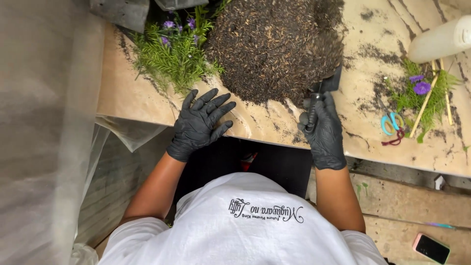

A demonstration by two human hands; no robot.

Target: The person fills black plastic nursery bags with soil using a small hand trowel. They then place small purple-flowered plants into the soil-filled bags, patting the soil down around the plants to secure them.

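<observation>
Overhead view of a person at a workbench, both hands in black gloves. The right hand (324,130) is closed around the dark handle of a small black scoop (327,84), whose blade points up and away from the body and meets the near edge of a large mound of dark soil (274,44). The left hand (198,122) lies open and flat, fingers spread, on the table (122,93), holding nothing; its fingertips lie near the lower left edge of the mound and just below a leafy green plant with small purple flowers (171,51).

The table is covered with tan paper, smeared and dusted with loose soil around the mound. To the right of the scoop, well apart from it, lie a pair of scissors with light blue handles (391,120), a second sprig of greenery with purple flowers (422,91) and several thin wooden sticks (426,100) laid across it. A white plastic jug (441,39) lies at the upper right corner. A phone in a pink case (431,248) rests on the wooden floor at lower right. Clear plastic sheeting (44,132) hangs along the left side.
</observation>
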